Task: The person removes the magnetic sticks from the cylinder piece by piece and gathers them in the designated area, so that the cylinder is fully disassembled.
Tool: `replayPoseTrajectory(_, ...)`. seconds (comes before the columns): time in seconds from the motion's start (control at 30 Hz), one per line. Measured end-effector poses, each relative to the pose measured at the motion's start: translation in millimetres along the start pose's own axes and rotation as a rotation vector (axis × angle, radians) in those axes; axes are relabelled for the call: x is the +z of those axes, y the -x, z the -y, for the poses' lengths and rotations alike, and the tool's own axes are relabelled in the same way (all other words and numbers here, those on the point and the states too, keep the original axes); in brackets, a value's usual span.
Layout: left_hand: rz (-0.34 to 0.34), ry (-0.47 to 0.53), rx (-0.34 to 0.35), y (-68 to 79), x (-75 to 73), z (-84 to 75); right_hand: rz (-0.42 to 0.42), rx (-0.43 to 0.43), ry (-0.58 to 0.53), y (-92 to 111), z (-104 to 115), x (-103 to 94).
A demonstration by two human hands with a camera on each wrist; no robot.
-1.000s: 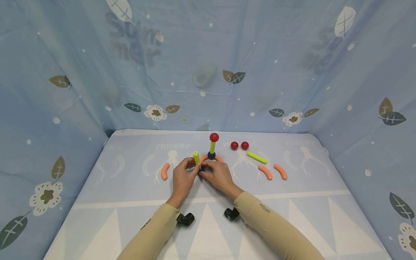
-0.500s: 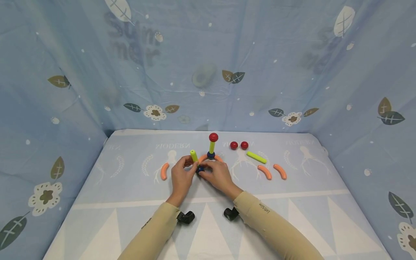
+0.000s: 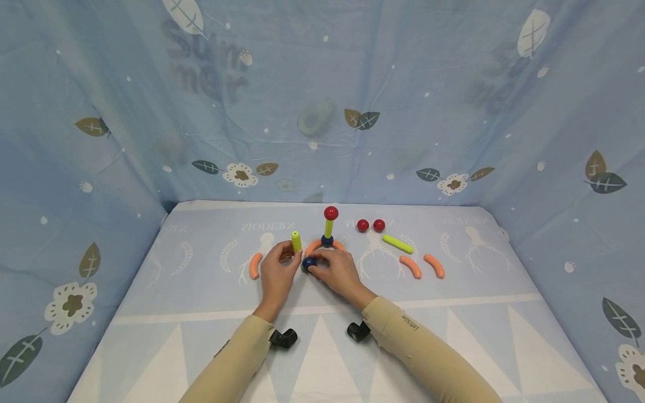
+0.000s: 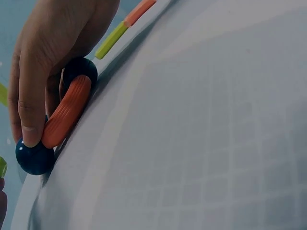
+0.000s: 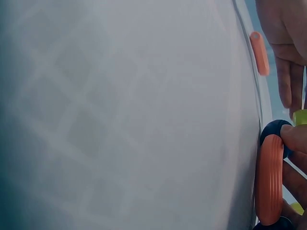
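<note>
The head view shows both hands at the centre of the frame: the left grip (image 3: 276,274) pinches a yellow-green stick (image 3: 296,242) between thumb and fingers, while the right grip (image 3: 336,271) pinches a dark blue ball (image 3: 309,263), located just below and right of the stick. Both wrist views reveal what the right hand covers in the head view: a near orange bar (image 4: 67,112) linking the pinched ball to a second blue ball (image 4: 80,72). In the left wrist view, only the stick's end and some fingertips enter at the lower left edge. The held stick is straight and stands close to upright; the pinched ball is glossy, and the near bar is curved and ribbed. Behind it, two rear orange bars (image 3: 313,246) meet at a third blue ball (image 3: 327,240) bearing an upright stick (image 3: 328,228) capped with a red ball (image 3: 331,212). On the patterned tabletop (image 3: 201,305), two loose red balls (image 3: 363,225), a loose stick (image 3: 397,244) and two loose orange bars (image 3: 410,267) lie right of centre; a single orange bar (image 3: 255,265) lies left. A blue curtain (image 3: 282,84) printed with leaves and flowers encloses the back and sides.
</note>
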State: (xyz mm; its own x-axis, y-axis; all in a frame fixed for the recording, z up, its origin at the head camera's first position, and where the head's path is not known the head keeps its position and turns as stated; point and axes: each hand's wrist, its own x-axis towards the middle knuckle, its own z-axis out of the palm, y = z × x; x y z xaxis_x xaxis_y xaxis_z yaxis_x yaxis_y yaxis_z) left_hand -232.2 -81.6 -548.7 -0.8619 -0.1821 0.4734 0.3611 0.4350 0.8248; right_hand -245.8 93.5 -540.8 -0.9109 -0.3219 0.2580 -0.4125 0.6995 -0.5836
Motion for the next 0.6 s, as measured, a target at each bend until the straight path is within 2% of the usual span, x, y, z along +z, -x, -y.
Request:
replayPoseTrajectory(0.17,0.010,-0.026,0.000,0.2,-5.6,2.3,0.000,-0.003,-0.002,0.9,0.5,-0.4)
replayPoseTrajectory(0.47,0.019,-0.044,-0.081,-1.8,-15.9,8.3,0.013,0.018,-0.001,0.6,1.1,-0.6)
replayPoseTrajectory(0.6,0.010,-0.058,-0.076,-3.1,-19.1,10.7,0.011,0.010,-0.002,0.7,0.8,-0.8)
